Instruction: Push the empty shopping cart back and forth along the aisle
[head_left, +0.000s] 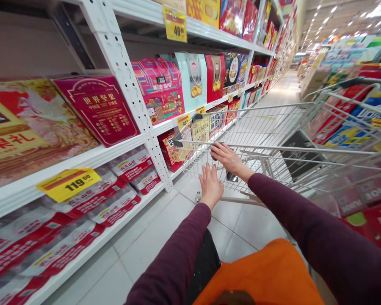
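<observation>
Cart handle (pixel 273 147) runs across the view, a thin metal bar at the back of a wire shopping cart (pixel 260 125) that points down the aisle. The right hand (pixel 228 159) lies on the bar, its fingers (pixel 217 149) close together and curled over it, though the hold's firmness cannot be told. The left hand (pixel 211 185) sits just below and beside the right, palm forward, fingers (pixel 206 170) spread apart; whether they touch the wire mesh or hang just behind it cannot be told. The 2 arms reach out from plum sleeves (pixel 305 220), with orange cloth (pixel 257 275) at the bottom edge. A dark flat panel (pixel 300 154) shows through the cart's mesh. To the left stands white perforated shelving (pixel 123 72), holding a red nut gift box (pixel 97 110), a pink gift bag (pixel 160 91), and plastic-wrapped packs with red labels (pixel 66 237) on the lower shelf. A yellow tag reading 119.00 (pixel 69 184) hangs on the shelf edge, and a higher tag (pixel 174 24) shows 49. Colourful boxes (pixel 346 114) line the right side beyond the cart, above pale floor tiles (pixel 158 228).
</observation>
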`<state>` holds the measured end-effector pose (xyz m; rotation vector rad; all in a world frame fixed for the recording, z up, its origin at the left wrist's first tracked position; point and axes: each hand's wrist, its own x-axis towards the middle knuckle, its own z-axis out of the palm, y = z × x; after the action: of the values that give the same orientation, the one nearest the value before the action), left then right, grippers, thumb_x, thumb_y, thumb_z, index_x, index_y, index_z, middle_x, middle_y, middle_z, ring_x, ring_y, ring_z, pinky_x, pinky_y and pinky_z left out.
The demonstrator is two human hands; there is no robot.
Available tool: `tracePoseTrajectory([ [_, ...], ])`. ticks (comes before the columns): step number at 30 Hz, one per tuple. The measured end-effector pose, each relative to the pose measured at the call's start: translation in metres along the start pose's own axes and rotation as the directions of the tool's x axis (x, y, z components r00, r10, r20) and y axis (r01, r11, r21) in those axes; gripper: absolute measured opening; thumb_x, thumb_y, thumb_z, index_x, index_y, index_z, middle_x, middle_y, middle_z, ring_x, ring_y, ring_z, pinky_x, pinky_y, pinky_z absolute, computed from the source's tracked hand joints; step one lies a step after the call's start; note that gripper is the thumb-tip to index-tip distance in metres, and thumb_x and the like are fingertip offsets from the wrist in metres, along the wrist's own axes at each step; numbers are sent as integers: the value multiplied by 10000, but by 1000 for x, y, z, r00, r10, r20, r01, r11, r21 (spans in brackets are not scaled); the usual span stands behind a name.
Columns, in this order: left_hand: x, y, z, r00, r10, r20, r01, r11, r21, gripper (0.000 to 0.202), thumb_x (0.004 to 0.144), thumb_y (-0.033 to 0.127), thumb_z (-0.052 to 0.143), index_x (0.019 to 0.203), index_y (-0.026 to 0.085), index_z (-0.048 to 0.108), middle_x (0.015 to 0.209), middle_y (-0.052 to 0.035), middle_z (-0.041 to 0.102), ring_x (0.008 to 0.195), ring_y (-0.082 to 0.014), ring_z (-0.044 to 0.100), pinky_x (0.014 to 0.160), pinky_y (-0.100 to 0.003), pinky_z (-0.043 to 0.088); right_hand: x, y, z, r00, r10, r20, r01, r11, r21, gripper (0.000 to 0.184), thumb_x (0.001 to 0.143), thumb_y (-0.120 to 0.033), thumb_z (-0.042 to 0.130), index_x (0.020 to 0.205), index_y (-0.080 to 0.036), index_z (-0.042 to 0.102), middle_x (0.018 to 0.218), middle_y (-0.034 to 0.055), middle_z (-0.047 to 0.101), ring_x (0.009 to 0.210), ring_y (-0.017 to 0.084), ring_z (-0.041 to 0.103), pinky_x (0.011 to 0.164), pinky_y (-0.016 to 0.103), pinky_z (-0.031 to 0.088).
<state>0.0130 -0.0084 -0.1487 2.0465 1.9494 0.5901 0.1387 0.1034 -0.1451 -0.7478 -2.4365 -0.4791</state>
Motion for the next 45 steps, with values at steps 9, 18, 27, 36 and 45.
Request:
tracePoseTrajectory([
  [9,-7,-12,-8,999,-45,19,45,999,14,730,729,110,495,1414,129,243,1536,-139,149,1419,-272,85,1133,-496,167,-30,-33,43,980,12,197,-22,999,46,324,873,-53,411,1098,-133,630,1251,134,580,1270,254,429,1038,475,388],
  [18,3,-29,-10,996,-65,-58,66,998,15,715,738,129,499,1406,92,247,1532,-167,142,1418,-284,77,1130,-506,154,37,-21,20,999,-2,43,1,1000,8,343,895,-89,406,1192,-119,575,1363,136,478,1345,260,306,1098,504,293],
  [27,-2,-38,-17,995,-83,-52,85,996,29,716,730,125,503,1401,92,257,1529,-173,148,1415,-290,102,1124,-512,176,11,-36,53,986,-71,153,68,997,30,308,881,-80,428,1116,-134,621,1281,132,555,1291,244,402,1045,471,385],
  [36,3,-36,-18,995,-81,-59,84,996,41,708,730,135,492,1398,101,262,1529,-163,158,1415,-287,97,1126,-507,168,57,-37,32,994,12,104,-18,999,51,325,873,-82,437,1139,-137,615,1333,126,513,1321,255,353,1089,498,311],
  [45,40,-1,-43,987,64,-149,-50,994,96,739,732,122,488,1419,93,218,1530,-157,162,1415,-276,115,1137,-475,173,17,-17,-18,975,208,-83,-209,978,-10,387,880,-84,379,1199,-180,577,1361,101,487,1335,248,327,1079,503,315],
])
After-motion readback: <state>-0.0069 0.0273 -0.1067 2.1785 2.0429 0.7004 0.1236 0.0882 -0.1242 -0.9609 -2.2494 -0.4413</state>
